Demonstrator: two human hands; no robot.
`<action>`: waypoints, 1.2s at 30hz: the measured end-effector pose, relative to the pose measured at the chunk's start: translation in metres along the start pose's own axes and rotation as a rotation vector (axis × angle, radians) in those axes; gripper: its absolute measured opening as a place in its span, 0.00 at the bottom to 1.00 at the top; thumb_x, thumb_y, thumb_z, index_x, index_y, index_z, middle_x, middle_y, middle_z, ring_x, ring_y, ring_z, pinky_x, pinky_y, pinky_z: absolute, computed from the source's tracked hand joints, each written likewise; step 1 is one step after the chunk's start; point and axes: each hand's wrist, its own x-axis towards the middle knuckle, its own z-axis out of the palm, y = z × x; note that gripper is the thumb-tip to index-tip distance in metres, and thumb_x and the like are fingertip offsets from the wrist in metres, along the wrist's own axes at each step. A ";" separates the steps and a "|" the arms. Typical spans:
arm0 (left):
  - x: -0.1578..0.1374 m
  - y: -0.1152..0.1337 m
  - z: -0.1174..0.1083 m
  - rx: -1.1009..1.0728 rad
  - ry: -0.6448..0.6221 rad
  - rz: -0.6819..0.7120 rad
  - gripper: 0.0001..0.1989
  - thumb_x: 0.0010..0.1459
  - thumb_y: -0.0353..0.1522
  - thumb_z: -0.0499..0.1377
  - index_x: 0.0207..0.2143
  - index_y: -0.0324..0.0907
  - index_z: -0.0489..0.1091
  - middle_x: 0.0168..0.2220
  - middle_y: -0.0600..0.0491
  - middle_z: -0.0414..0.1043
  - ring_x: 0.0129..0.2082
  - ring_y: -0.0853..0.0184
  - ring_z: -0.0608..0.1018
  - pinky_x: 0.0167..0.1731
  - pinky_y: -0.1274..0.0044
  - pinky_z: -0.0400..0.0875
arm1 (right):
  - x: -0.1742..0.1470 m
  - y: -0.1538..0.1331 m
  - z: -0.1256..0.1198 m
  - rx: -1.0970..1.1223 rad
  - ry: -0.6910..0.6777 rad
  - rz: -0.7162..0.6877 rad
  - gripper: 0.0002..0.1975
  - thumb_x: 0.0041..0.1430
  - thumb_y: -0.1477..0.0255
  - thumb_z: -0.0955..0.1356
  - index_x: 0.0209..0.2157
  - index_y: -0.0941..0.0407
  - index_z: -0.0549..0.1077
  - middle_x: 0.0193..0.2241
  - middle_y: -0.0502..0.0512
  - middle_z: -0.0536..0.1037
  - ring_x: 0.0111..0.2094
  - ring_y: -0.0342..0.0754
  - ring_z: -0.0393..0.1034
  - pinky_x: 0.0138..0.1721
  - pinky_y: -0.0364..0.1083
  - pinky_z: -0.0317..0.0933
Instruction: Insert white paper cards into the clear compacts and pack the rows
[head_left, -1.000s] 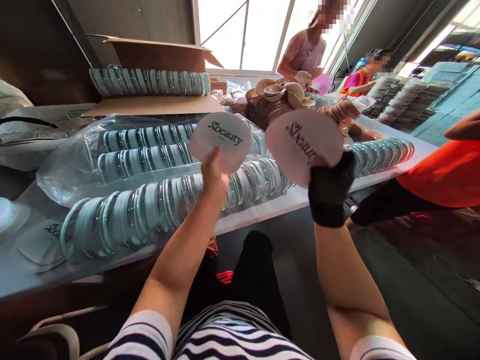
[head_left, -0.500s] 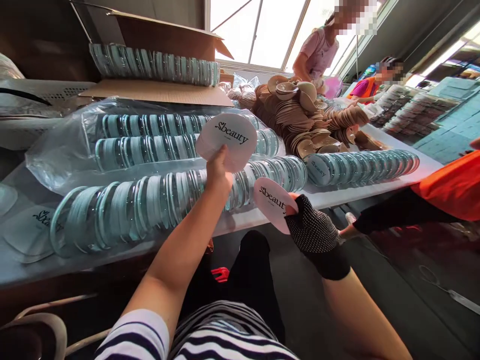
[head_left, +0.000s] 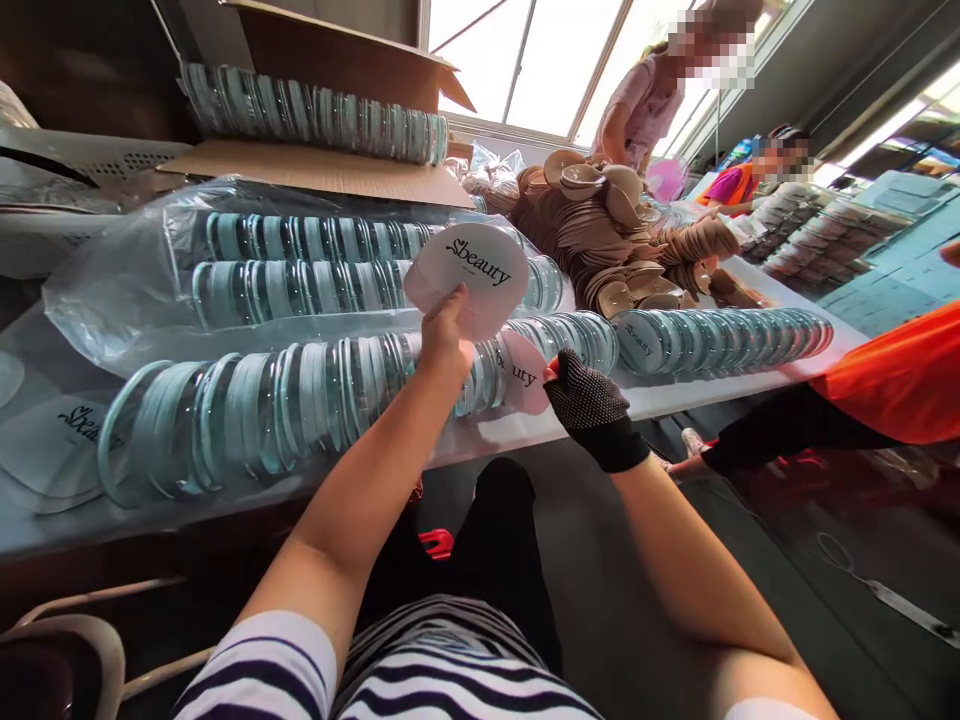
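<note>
My left hand is bare and closed on a fanned stack of round white cards, the top one printed with "beauty" lettering. In a black dotted fingerless glove, my right hand pinches a single round card by its right edge. That card stands at the near row of clear round containers, its left part reaching in among them; whether it sits in a gap is hard to tell. Part of its lettering is covered. White discs show between the containers of this row.
Two more container rows lie behind on plastic film. Another row is to the right, before a heap of tan cups. Loose cards lie at left. A cardboard box stands behind. Several co-workers are at right.
My right hand has moved up and left, carrying its card from in front of the table edge to the near row. My left hand with the stack has shifted slightly right.
</note>
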 end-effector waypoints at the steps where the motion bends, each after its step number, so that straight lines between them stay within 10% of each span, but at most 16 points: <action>1: 0.001 0.000 0.000 -0.001 0.004 -0.004 0.17 0.55 0.27 0.66 0.48 0.44 0.75 0.52 0.50 0.78 0.58 0.59 0.74 0.59 0.65 0.68 | 0.005 -0.002 0.004 0.013 0.003 -0.023 0.13 0.67 0.69 0.58 0.46 0.59 0.70 0.36 0.61 0.81 0.35 0.51 0.75 0.30 0.44 0.53; 13: -0.003 0.007 0.005 0.038 0.029 -0.043 0.17 0.58 0.24 0.63 0.50 0.40 0.74 0.53 0.46 0.77 0.58 0.57 0.75 0.60 0.62 0.67 | 0.039 -0.012 0.015 0.081 -0.096 -0.161 0.09 0.60 0.72 0.63 0.35 0.55 0.75 0.34 0.58 0.81 0.33 0.48 0.74 0.31 0.43 0.56; 21: 0.006 0.003 0.002 0.064 0.041 -0.060 0.18 0.58 0.26 0.64 0.51 0.42 0.73 0.50 0.49 0.79 0.57 0.58 0.75 0.59 0.63 0.69 | 0.042 -0.012 0.026 1.143 -0.402 0.202 0.04 0.50 0.71 0.66 0.26 0.56 0.68 0.14 0.46 0.67 0.14 0.40 0.59 0.16 0.39 0.55; 29: 0.002 0.005 0.005 0.094 0.024 -0.045 0.21 0.60 0.24 0.61 0.55 0.42 0.71 0.56 0.47 0.74 0.59 0.58 0.74 0.58 0.64 0.70 | 0.044 -0.014 0.027 0.341 -0.251 -0.078 0.06 0.54 0.75 0.67 0.24 0.57 0.69 0.23 0.56 0.77 0.27 0.46 0.72 0.28 0.41 0.62; 33: -0.007 0.007 0.009 0.104 0.041 -0.024 0.20 0.60 0.23 0.61 0.55 0.40 0.70 0.58 0.45 0.72 0.60 0.56 0.73 0.59 0.63 0.69 | 0.043 -0.006 0.022 0.904 -0.669 0.061 0.03 0.56 0.73 0.67 0.29 0.57 0.68 0.19 0.51 0.73 0.19 0.42 0.65 0.21 0.40 0.59; 36: -0.009 0.007 0.009 0.103 0.050 -0.018 0.19 0.61 0.24 0.60 0.55 0.38 0.70 0.57 0.44 0.73 0.59 0.55 0.74 0.59 0.63 0.68 | 0.038 -0.007 0.021 1.348 -0.732 0.100 0.06 0.58 0.68 0.66 0.34 0.55 0.65 0.19 0.44 0.68 0.17 0.39 0.60 0.20 0.38 0.57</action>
